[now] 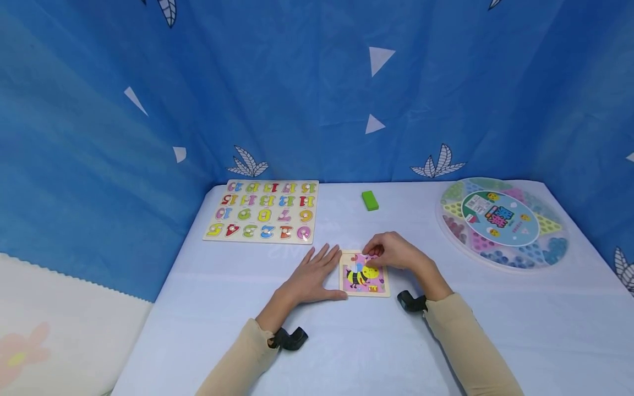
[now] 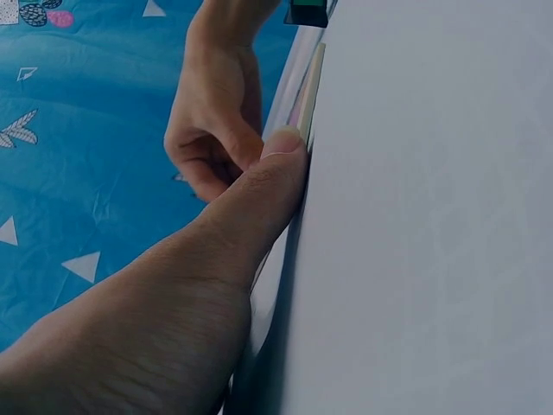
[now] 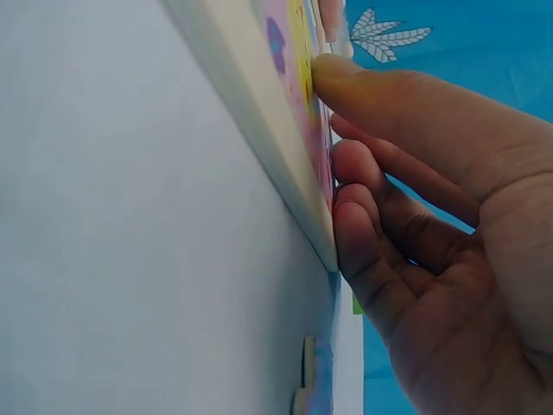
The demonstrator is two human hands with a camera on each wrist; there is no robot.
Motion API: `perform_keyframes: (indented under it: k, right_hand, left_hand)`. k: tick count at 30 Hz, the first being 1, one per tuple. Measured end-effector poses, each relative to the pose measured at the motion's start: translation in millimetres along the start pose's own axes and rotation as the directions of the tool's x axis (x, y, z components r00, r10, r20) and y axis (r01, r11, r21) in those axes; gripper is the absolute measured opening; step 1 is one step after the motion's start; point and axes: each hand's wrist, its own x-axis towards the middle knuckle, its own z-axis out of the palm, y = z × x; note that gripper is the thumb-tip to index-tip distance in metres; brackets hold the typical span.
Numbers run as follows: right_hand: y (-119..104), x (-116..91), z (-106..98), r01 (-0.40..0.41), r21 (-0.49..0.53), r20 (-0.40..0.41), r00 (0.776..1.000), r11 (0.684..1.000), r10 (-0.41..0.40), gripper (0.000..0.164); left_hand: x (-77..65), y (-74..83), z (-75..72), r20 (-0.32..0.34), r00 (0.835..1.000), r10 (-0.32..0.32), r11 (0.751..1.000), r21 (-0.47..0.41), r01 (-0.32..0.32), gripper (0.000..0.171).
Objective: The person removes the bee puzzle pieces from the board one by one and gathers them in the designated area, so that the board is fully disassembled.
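A small square wooden jigsaw puzzle (image 1: 375, 287) with a yellow-and-black bee on pink lies flat between the hands. My left hand (image 1: 311, 278) rests beside its left edge, fingers stretched out. In the left wrist view the thumb (image 2: 275, 164) reaches to the puzzle's pale rim. From the far right my right hand (image 1: 393, 251) bends over the puzzle. The right wrist view has its thumb (image 3: 354, 79) touching the picture near a yellow part, with the other fingers loosely bent at the frame's edge; no piece shows between them. Part of the picture is hidden under this hand.
A wooden number board (image 1: 254, 240) lies behind the left hand. A green block (image 1: 370, 201) sits toward the back, and a round board-game case (image 1: 500, 217) at the right. Near the puzzle are thin pieces with bluish-purple faces (image 3: 321, 380). Blue cloth (image 1: 317, 99) hangs behind the table.
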Motion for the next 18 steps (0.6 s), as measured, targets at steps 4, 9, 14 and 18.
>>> perform_keyframes:
  k: [4, 9, 14, 18]
  right_hand:
    - [-2.2, -0.5, 0.5, 0.006, -0.020, -0.003, 1.000, 1.000, -0.006, 0.024]
    - [-8.5, -1.2, 1.6, 0.000, -0.062, -0.007, 1.000, 0.998, 0.000, 0.025]
    - [-10.1, -0.8, 3.2, -0.025, -0.080, -0.008, 1.000, 0.996, 0.025, 0.024]
    - [-11.1, -0.8, 3.0, -0.036, -0.092, -0.008, 0.999, 0.995, 0.036, 0.024]
  left_hand:
    - [0.4, -0.1, -0.3, 0.001, 1.000, -0.004, 1.000, -0.001, 0.004, 0.105]
    - [-0.1, -0.1, -1.0, -0.001, 1.000, -0.002, 1.000, -0.002, 0.002, 0.106]
    - [-0.7, -0.3, -0.9, -0.009, 1.000, 0.004, 1.000, -0.008, -0.004, 0.105]
    - [-0.5, -0.4, -0.8, -0.003, 1.000, 0.007, 1.000, -0.004, -0.007, 0.105]
